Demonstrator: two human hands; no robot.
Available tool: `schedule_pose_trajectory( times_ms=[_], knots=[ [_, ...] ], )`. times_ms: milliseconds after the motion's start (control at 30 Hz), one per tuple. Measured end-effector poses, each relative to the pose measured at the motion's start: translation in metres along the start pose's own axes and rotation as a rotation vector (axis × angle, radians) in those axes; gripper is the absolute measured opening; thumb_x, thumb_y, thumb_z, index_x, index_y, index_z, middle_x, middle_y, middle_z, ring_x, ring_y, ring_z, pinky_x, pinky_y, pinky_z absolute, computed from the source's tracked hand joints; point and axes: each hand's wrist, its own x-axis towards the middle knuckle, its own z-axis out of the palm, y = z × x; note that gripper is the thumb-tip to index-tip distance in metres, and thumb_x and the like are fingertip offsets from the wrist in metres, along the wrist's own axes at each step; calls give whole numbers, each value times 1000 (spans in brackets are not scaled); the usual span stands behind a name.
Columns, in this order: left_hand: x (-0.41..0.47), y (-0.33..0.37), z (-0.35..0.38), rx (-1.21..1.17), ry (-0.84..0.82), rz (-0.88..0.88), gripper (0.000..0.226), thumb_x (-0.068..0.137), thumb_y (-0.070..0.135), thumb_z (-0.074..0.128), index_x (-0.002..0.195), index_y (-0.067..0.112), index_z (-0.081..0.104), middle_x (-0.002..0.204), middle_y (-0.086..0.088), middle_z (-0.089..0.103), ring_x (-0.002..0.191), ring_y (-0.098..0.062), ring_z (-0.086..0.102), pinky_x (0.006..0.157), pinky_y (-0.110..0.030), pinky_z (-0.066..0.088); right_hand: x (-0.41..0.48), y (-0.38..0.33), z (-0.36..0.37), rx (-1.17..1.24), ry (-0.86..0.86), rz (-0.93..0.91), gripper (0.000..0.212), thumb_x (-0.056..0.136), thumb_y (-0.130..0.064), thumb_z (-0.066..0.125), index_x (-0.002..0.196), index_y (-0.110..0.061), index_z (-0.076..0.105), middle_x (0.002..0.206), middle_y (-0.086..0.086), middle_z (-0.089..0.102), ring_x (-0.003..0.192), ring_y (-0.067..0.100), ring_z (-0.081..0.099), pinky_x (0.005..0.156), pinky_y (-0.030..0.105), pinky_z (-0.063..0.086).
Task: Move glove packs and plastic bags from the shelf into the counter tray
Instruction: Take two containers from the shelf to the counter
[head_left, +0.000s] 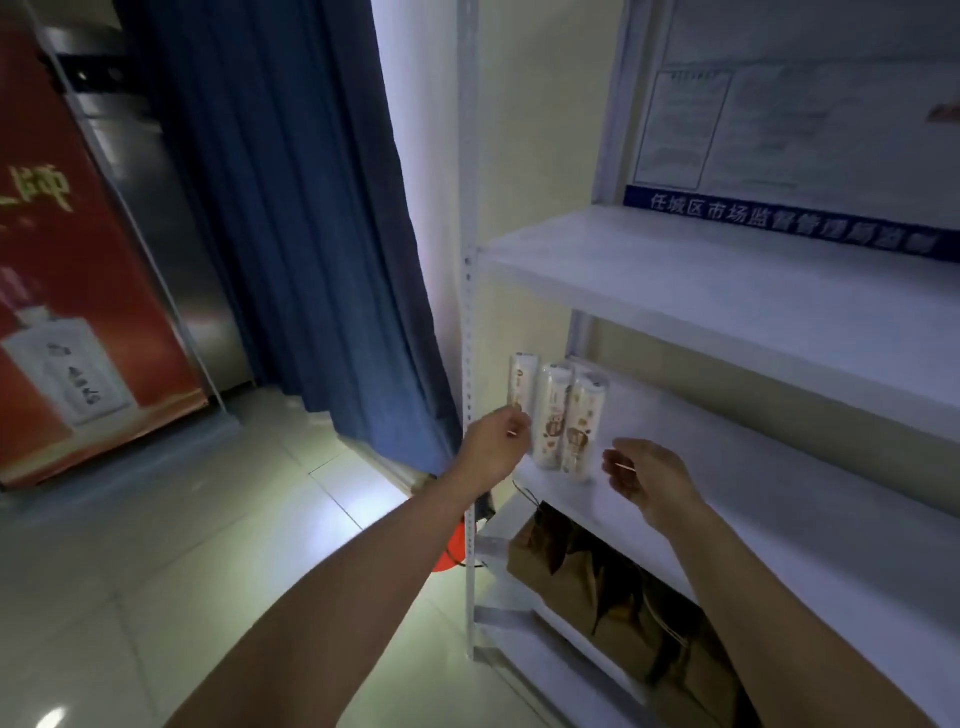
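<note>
Three upright cylindrical packs with printed wrappers stand side by side at the left end of the middle shelf (727, 467): a left pack (521, 387), a middle pack (554, 415) and a right pack (583, 426). My left hand (493, 449) reaches in with fingers loosely curled, its fingertips at the base of the left pack and holding nothing. A short way right of the right pack, my right hand (647, 480) hovers above the shelf with fingers apart and empty. No counter tray is in view.
The white metal shelf unit has an upright post (470, 312) beside my left hand and an upper shelf (727, 280) under a wall poster. Brown paper bags (587, 577) lie on the lower shelf. A blue curtain (311, 208) and a red banner (67, 260) are to the left, over tiled floor.
</note>
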Motion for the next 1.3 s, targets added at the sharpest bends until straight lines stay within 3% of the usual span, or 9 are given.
schedule_pose_trajectory(
  times_ms=[133,333,500,633,767,900,1000,1100,1300],
  knots=[
    [45,26,0,256,48,270,24,94,13,60,116,9,67,112,-8,69,101,-21,64,90,-28,51,17,-23,1,-119,26,-147,14,92,-15,66,103,-6,67,101,17,70,85,24,65,85,40,56],
    [95,33,9,578,27,490,46,92,22,63,136,11,57,137,-12,56,126,-31,49,107,-41,41,41,-41,8,-334,25,-320,33,87,-24,73,117,-20,61,108,2,65,94,16,61,80,31,51],
    [128,37,13,981,-140,504,76,89,45,65,153,21,33,156,-3,35,149,-30,19,121,-50,15,75,-34,18,-490,-57,-371,63,81,-24,79,136,-26,49,121,1,57,109,18,57,89,31,49],
    [135,53,13,1183,-253,440,67,89,45,65,147,24,39,150,-3,43,150,-30,16,119,-60,-2,92,-25,25,-522,-105,-372,76,77,-20,82,142,-24,44,123,-1,60,112,18,59,99,43,51],
    [136,57,17,1164,-277,438,52,89,40,66,135,24,49,126,-6,57,134,-31,38,117,-63,-4,90,-19,31,-573,-94,-436,49,79,-19,80,121,-24,56,115,-6,65,101,9,61,90,30,51],
    [135,53,15,1032,-274,463,67,84,49,69,143,28,46,133,-5,55,128,-30,44,115,-47,18,81,-14,28,-571,-9,-459,47,78,-25,82,118,-21,59,108,-9,65,96,8,62,85,25,48],
    [126,47,13,750,-328,457,76,84,40,74,149,24,40,138,-8,51,126,-28,49,107,-37,36,69,-12,22,-527,45,-453,49,78,-21,82,121,-23,60,110,-8,66,97,7,62,83,21,48],
    [114,40,13,473,-359,408,80,82,34,79,149,16,40,141,-11,47,126,-25,51,105,-34,44,52,-10,15,-503,97,-477,47,78,-19,82,118,-30,60,110,-11,67,99,7,63,87,28,52],
    [79,41,18,255,-331,460,60,76,27,85,128,12,59,125,-8,57,113,-22,57,89,-23,42,9,4,0,-516,217,-477,50,76,-16,82,119,-29,60,113,-6,68,103,15,65,91,39,54]
  ],
)
